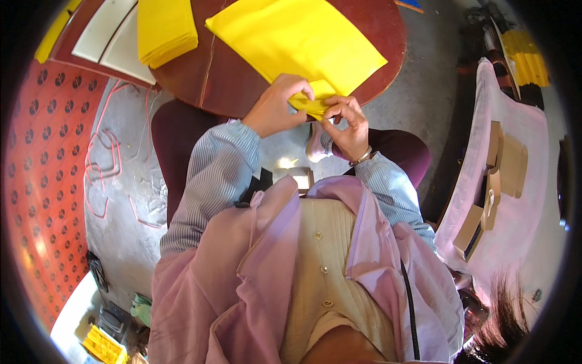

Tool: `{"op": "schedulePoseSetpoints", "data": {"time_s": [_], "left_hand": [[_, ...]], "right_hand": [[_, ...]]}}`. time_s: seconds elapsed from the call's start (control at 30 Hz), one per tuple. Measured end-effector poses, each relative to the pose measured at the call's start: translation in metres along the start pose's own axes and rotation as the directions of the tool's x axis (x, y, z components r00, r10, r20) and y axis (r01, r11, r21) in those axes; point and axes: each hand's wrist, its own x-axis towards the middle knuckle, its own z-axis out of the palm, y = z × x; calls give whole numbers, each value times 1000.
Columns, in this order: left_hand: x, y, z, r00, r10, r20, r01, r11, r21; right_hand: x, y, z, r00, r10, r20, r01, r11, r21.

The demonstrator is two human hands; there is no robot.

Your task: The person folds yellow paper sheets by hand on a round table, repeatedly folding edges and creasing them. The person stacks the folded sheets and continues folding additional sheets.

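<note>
Both hands pinching the near corner of the yellow sheet [297,37] on the round table [233,85]: left hand [276,106] & right hand [348,121], prob folding it, hard to tell.

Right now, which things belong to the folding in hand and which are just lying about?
In hand:
large yellow paper sheet, its corner pinched by left hand and right hand
round dark-red wooden table

Lying about:
stack of yellow sheets
brown cardboard pieces on pink cloth

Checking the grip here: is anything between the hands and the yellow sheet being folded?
Nothing visible. The left hand and right hand both pinch the near corner of the yellow sheet directly, at the round table's edge.
</note>
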Motion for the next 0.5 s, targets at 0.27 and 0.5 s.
{"op": "schedulePoseSetpoints", "data": {"time_s": [0.27, 0.5], "left_hand": [[-3, 30, 12, 997, 82, -8, -80, 983, 165], [-1, 40, 38, 948, 310, -76, -251, 871, 422]], "right_hand": [[-9, -6, -4, 992, -76, -105, 74, 997, -23], [-47, 12, 13, 869, 443, -222, -218, 744, 632]]}}
